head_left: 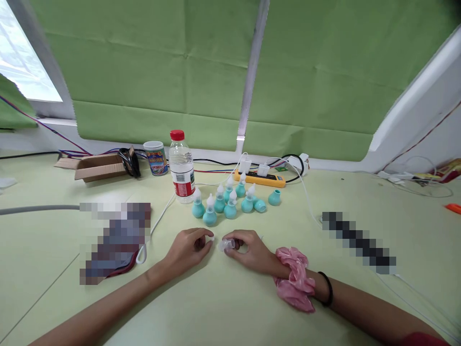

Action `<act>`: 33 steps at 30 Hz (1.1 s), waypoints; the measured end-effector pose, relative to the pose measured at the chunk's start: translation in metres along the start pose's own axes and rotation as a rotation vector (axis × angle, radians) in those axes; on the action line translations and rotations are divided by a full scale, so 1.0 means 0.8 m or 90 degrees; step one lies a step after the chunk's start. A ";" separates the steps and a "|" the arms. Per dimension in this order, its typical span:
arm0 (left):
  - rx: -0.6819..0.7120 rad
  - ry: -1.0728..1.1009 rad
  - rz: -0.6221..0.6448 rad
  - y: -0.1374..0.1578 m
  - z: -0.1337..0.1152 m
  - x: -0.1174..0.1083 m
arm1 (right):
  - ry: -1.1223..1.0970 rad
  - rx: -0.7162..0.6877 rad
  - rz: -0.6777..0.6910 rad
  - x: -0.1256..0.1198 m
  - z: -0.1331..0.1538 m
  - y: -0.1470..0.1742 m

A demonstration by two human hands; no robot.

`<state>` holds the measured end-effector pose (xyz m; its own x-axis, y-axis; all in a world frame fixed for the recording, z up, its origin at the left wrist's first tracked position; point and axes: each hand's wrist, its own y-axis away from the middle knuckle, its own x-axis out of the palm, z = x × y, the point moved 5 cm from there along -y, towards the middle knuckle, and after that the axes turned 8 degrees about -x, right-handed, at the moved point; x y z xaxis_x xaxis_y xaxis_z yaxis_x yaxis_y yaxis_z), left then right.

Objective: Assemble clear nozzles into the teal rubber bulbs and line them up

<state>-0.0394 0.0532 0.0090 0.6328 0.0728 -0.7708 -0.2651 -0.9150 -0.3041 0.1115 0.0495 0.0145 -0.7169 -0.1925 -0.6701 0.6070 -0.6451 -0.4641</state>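
My left hand (pixel 190 249) is closed in a pinch on a small white piece (pixel 212 238), mostly covered by the fingertips. Just to its right, my right hand (pixel 248 249) grips a clear plastic nozzle part (pixel 226 244) between thumb and fingers. A narrow gap separates the two pieces. Beyond the hands stand several teal squeeze bulbs with clear pointed tips, the closest being a bulb (pixel 210 217) in front. One teal bulb without a tip (pixel 274 197) stands upright at the right of the group, and another bare bulb (pixel 260 205) lies on its side.
Behind the bulbs are a water bottle with a red cap (pixel 182 168) and a yellow power strip (pixel 260 179) with plugs and cables. A printed can (pixel 156 157) and an open cardboard box (pixel 103 167) sit back left. Blurred-out items lie on both sides of the table (pixel 230 307).
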 end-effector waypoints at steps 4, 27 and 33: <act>0.045 0.044 -0.017 0.006 -0.014 0.001 | -0.025 0.017 -0.016 0.002 0.000 -0.003; 0.168 0.075 -0.054 0.013 -0.030 -0.001 | -0.066 0.005 -0.012 0.007 -0.001 -0.002; 0.129 0.064 -0.021 0.012 -0.030 0.000 | -0.053 0.016 -0.019 0.007 -0.003 -0.001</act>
<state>-0.0244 0.0344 0.0197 0.7103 0.0516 -0.7020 -0.3773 -0.8140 -0.4416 0.1073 0.0507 0.0099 -0.7609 -0.2331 -0.6055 0.5774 -0.6690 -0.4680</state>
